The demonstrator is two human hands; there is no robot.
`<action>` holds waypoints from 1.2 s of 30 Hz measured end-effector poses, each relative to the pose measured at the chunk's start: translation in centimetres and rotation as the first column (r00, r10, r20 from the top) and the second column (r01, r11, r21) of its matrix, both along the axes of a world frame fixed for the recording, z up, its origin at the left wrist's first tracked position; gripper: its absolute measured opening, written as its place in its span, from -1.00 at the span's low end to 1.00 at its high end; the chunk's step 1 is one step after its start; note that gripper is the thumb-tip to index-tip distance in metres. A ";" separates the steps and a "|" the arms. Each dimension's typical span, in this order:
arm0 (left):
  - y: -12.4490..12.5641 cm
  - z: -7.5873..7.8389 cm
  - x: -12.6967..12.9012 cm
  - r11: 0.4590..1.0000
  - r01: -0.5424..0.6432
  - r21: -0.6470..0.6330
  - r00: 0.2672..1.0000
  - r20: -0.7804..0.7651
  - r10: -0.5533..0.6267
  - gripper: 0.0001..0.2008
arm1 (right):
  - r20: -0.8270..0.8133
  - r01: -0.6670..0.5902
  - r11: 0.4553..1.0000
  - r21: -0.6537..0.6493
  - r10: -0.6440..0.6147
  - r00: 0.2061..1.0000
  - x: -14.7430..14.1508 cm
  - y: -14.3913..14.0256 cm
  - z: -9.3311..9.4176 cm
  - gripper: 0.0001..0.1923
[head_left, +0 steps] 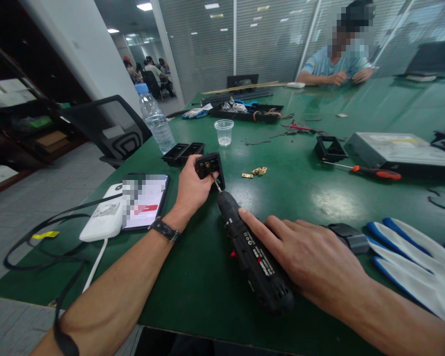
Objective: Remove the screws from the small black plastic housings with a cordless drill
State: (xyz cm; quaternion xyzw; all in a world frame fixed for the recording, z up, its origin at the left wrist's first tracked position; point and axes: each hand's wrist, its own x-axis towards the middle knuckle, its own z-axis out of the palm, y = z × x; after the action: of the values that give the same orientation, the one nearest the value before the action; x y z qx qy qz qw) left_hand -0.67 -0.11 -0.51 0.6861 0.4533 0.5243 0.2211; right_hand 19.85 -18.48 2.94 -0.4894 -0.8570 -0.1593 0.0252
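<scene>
My left hand (195, 185) is closed around a small black plastic box frame (217, 160), tilted above the table, with brass-coloured pieces inside. Under my right hand (300, 242) lies a black cordless electric screwdriver (252, 247), its body gripped with the index finger stretched along the top. The screwdriver's bit reaches into the black frame; whether it touches a screw cannot be made out. Just right of the frame, several small brass plates (258, 171) lie in a loose pile. Two more black frames (183, 152) sit behind my left hand.
A water bottle (157, 121) and a clear plastic cup (224, 132) stand behind. To the left are a phone (148, 202), a white power bank (106, 217) and cables. Rightward lie an orange-handled screwdriver (376, 172), a metal box (396, 148) and gloves (411, 262). A person (337, 64) sits across.
</scene>
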 end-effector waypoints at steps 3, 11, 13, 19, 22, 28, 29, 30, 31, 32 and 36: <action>0.1 0.0 0.0 1.000 0.006 -0.011 1.000 0.016 -0.006 -0.59 | 0.002 0.009 1.000 0.004 -0.009 1.000 -0.1 0.0 0.0 -0.04; 0.2 -0.1 -0.1 1.000 0.006 -0.015 1.000 0.016 -0.006 -0.59 | 0.014 0.011 1.000 0.001 -0.011 1.000 0.1 0.0 -0.1 -0.01; 0.1 -0.1 -0.2 1.000 0.012 -0.015 1.000 0.014 -0.012 -0.59 | 0.016 0.015 1.000 0.005 -0.015 1.000 0.1 0.0 -0.1 -0.02; 0.2 -0.3 -0.2 1.000 0.025 -0.015 1.000 0.018 -0.025 -0.59 | 0.022 0.019 1.000 0.006 -0.019 1.000 0.0 0.0 -0.1 -0.03; 0.3 -0.3 -0.3 1.000 0.025 -0.013 1.000 0.009 -0.024 -0.59 | 0.019 0.012 1.000 0.014 -0.013 1.000 0.0 0.0 -0.1 -0.02; 0.2 -0.3 -0.3 1.000 0.016 -0.019 1.000 -0.008 -0.016 -0.58 | 0.004 0.006 1.000 0.016 -0.007 1.000 0.1 0.0 0.0 -0.02; 0.2 -0.2 -0.3 1.000 0.013 -0.018 1.000 -0.007 -0.013 -0.58 | 0.001 0.009 1.000 0.014 -0.009 1.000 0.1 0.0 0.0 -0.03; 0.1 -0.2 -0.3 1.000 0.012 -0.016 1.000 -0.004 -0.012 -0.59 | 0.002 0.010 1.000 0.008 -0.010 1.000 0.1 -0.1 0.0 -0.04; 0.1 -0.2 -0.2 1.000 0.011 -0.014 1.000 -0.001 -0.011 -0.59 | 0.002 0.011 1.000 0.004 -0.011 1.000 0.1 -0.1 0.0 -0.05; 0.1 -0.2 -0.2 1.000 0.013 -0.012 1.000 0.002 -0.013 -0.59 | 0.002 0.014 1.000 0.000 -0.014 1.000 0.1 -0.1 0.0 -0.06; -0.1 0.0 -0.1 1.000 0.018 -0.004 1.000 0.006 -0.018 -0.61 | 0.005 0.018 1.000 -0.004 -0.018 1.000 0.0 0.0 0.1 -0.05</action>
State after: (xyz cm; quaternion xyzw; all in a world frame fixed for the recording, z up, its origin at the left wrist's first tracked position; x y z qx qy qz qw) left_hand -0.75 -0.21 -0.52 0.6880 0.4476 0.5235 0.2287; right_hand 19.89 -18.52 3.00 -0.4970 -0.8529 -0.1588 0.0206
